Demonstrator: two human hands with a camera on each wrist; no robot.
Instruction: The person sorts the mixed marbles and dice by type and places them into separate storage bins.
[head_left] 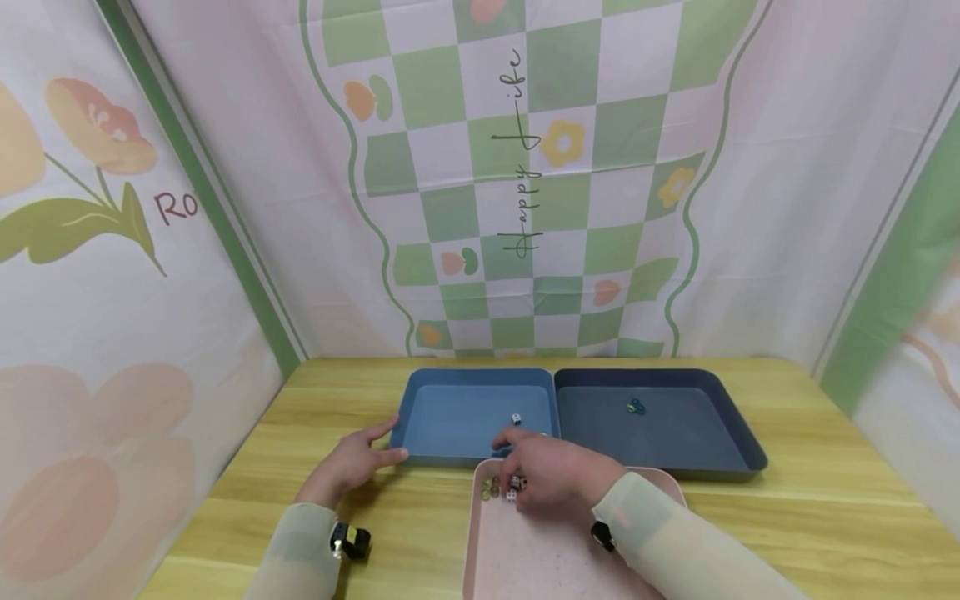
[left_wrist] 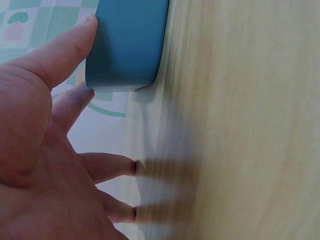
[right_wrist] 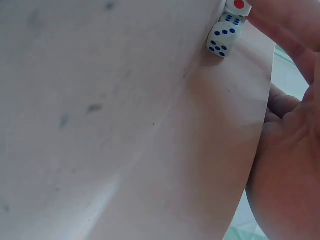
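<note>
My left hand (head_left: pixel 352 462) is at the near left corner of the light blue tray (head_left: pixel 468 400). Its thumb touches the tray edge in the left wrist view, the index finger lies by the corner, and the other fingertips meet the table. My right hand (head_left: pixel 551 467) reaches over the far left corner of the pink tray (head_left: pixel 471 550), some fingers beyond its wall. White dice (right_wrist: pixel 220 40) sit by that wall; a finger is right at a die with a red dot (right_wrist: pixel 239 4). I cannot tell whether it is pinched. Another die (head_left: pixel 516 419) lies in the light blue tray.
A dark blue tray (head_left: pixel 660 442) stands to the right of the light blue one, holding a few small dark and yellowish rings (head_left: pixel 636 407). Small yellowish and brownish pieces (head_left: pixel 491 488) lie in the pink tray's corner. A patterned curtain (head_left: pixel 495 200) hangs behind the wooden table (head_left: pixel 840 517).
</note>
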